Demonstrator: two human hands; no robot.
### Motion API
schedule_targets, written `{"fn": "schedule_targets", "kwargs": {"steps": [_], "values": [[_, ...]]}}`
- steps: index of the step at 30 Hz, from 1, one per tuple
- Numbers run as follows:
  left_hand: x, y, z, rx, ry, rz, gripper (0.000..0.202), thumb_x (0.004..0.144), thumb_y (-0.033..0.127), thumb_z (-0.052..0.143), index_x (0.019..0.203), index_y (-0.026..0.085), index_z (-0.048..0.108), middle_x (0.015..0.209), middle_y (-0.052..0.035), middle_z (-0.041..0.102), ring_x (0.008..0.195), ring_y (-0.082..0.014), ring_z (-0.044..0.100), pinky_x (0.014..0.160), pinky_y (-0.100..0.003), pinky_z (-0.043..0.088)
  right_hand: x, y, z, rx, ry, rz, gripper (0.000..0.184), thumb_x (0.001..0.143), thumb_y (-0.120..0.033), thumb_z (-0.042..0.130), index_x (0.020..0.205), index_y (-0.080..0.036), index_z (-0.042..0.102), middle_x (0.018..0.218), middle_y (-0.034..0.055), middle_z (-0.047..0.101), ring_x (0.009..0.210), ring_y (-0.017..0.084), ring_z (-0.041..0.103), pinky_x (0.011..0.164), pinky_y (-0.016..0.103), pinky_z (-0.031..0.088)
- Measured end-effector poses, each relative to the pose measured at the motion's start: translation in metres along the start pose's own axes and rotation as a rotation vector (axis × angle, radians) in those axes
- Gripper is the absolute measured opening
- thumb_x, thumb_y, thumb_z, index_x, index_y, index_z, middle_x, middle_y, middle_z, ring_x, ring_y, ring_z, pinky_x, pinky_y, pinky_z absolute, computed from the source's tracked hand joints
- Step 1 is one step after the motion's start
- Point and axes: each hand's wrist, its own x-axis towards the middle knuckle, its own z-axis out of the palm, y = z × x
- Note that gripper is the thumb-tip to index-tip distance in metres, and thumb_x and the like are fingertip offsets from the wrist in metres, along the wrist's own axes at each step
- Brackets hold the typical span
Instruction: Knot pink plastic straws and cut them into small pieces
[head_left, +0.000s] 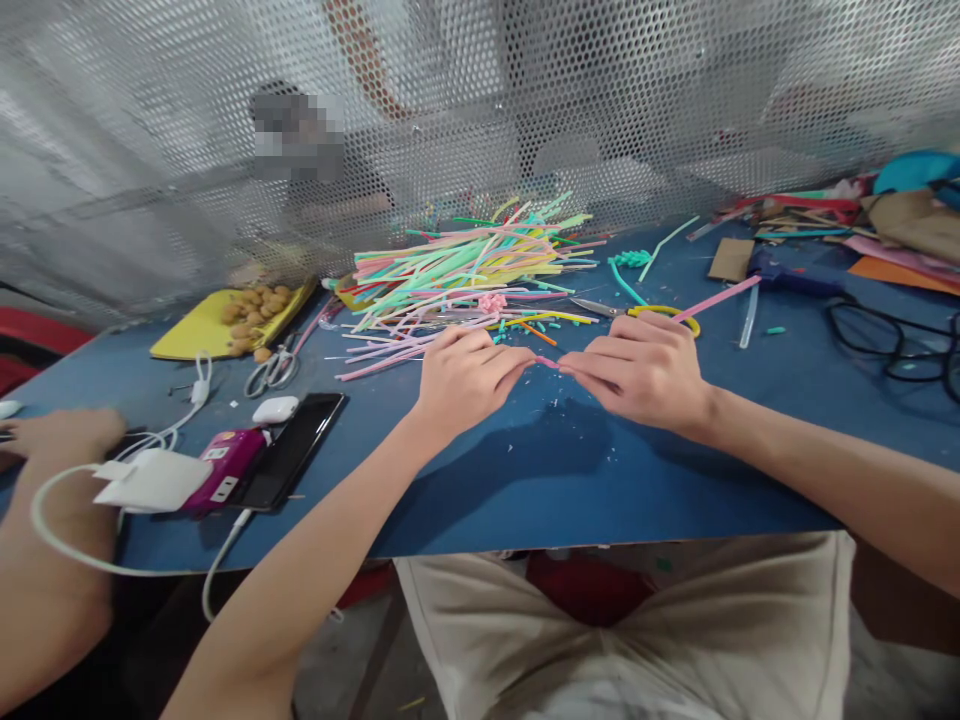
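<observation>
At centre frame, the left hand (472, 378) and right hand (649, 368) are pinching a slender pink stem (720, 298) between fingertips, its straight end slanting toward upper right.

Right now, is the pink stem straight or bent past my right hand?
Straight: the pink stem runs in one line beyond your right hand; the part inside the hand is hidden.
</observation>
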Motion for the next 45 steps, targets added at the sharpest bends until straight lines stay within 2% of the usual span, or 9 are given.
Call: {"fn": "schedule_targets", "kwargs": {"steps": [7, 11, 19, 24, 28, 31, 37, 41, 45], "values": [[0.002, 0.001, -0.003, -0.112, -0.049, 0.064, 0.016, 0.097, 0.033, 0.061, 0.103, 0.035, 0.076, 0.091, 0.0046, 0.078, 0.081, -0.016, 0.061, 0.086, -0.037, 0.038, 0.0, 0.01, 0.003, 0.084, 0.058, 0.111, 0.013, 0.091, -0.031, 0.069, 0.097, -0.033, 0.081, 0.085, -0.0054, 0.079, 0.071, 0.015, 0.055, 0.065, 0.033, 0.036], [0.004, 0.003, -0.004, -0.295, -0.042, -0.004, 0.013, 0.095, 0.035, 0.065, 0.097, 0.032, 0.078, 0.085, 0.0036, 0.077, 0.078, -0.0147, 0.06, 0.084, -0.034, 0.041, 0.0, 0.012, 0.005, 0.125, 0.066, 0.138, 0.012, 0.09, -0.032, 0.07, 0.094, -0.032, 0.081, 0.084, -0.004, 0.079, 0.07, 0.016, 0.056, 0.066, 0.033, 0.038], [0.006, 0.011, -0.007, -0.523, 0.113, -0.167, 0.011, 0.094, 0.03, 0.066, 0.092, 0.025, 0.076, 0.081, 0.0022, 0.077, 0.071, -0.013, 0.061, 0.076, -0.03, 0.049, -0.001, 0.013, 0.006, 0.179, 0.097, 0.17, 0.011, 0.089, -0.032, 0.071, 0.09, -0.028, 0.081, 0.077, -0.0031, 0.078, 0.066, 0.016, 0.059, 0.063, 0.032, 0.04], [0.006, 0.018, -0.007, -0.712, 0.093, -0.244, 0.009, 0.094, 0.025, 0.066, 0.092, 0.021, 0.073, 0.084, 0.0005, 0.077, 0.073, -0.0126, 0.066, 0.078, -0.03, 0.051, -0.003, 0.007, 0.011, 0.281, 0.02, 0.167, 0.013, 0.09, -0.031, 0.069, 0.092, -0.026, 0.08, 0.079, -0.0019, 0.078, 0.065, 0.015, 0.063, 0.067, 0.031, 0.045], [0.007, 0.025, -0.007, -0.804, 0.087, -0.37, 0.012, 0.095, 0.025, 0.064, 0.093, 0.018, 0.073, 0.083, -0.002, 0.077, 0.076, -0.013, 0.071, 0.075, -0.027, 0.054, -0.004, -0.003, 0.015, 0.362, -0.016, 0.195, 0.015, 0.092, -0.031, 0.068, 0.089, -0.023, 0.08, 0.08, 0.0, 0.078, 0.068, 0.015, 0.069, 0.068, 0.03, 0.048], [0.007, 0.028, -0.007, -0.702, 0.133, -0.385, 0.012, 0.095, 0.026, 0.064, 0.094, 0.019, 0.073, 0.083, -0.0015, 0.077, 0.072, -0.0123, 0.069, 0.072, -0.026, 0.053, -0.005, -0.009, 0.015, 0.392, -0.03, 0.215, 0.016, 0.093, -0.032, 0.067, 0.09, -0.022, 0.079, 0.083, 0.0003, 0.079, 0.071, 0.015, 0.072, 0.066, 0.029, 0.048], [0.006, 0.02, -0.004, -0.234, 0.225, -0.218, 0.008, 0.091, 0.028, 0.069, 0.09, 0.024, 0.075, 0.077, 0.0034, 0.076, 0.06, -0.0111, 0.06, 0.07, -0.029, 0.046, -0.008, -0.016, 0.014, 0.289, -0.036, 0.169, 0.015, 0.093, -0.032, 0.066, 0.09, -0.023, 0.078, 0.081, -0.0023, 0.078, 0.066, 0.013, 0.071, 0.059, 0.027, 0.044], [0.004, 0.01, -0.003, -0.083, 0.203, -0.112, 0.007, 0.092, 0.03, 0.068, 0.093, 0.027, 0.074, 0.084, 0.0048, 0.078, 0.065, -0.0127, 0.062, 0.072, -0.032, 0.042, -0.007, -0.018, 0.008, 0.168, -0.006, 0.09, 0.015, 0.094, -0.03, 0.064, 0.092, -0.022, 0.077, 0.078, -0.0023, 0.077, 0.061, 0.012, 0.067, 0.058, 0.028, 0.041], [0.002, 0.004, -0.003, -0.016, 0.118, -0.043, 0.011, 0.095, 0.033, 0.064, 0.097, 0.029, 0.074, 0.088, 0.0055, 0.079, 0.066, -0.0131, 0.061, 0.073, -0.033, 0.039, -0.003, -0.01, 0.001, 0.046, 0.039, 0.0, 0.014, 0.093, -0.028, 0.065, 0.094, -0.022, 0.077, 0.077, -0.002, 0.076, 0.064, 0.012, 0.063, 0.059, 0.028, 0.04]]}}
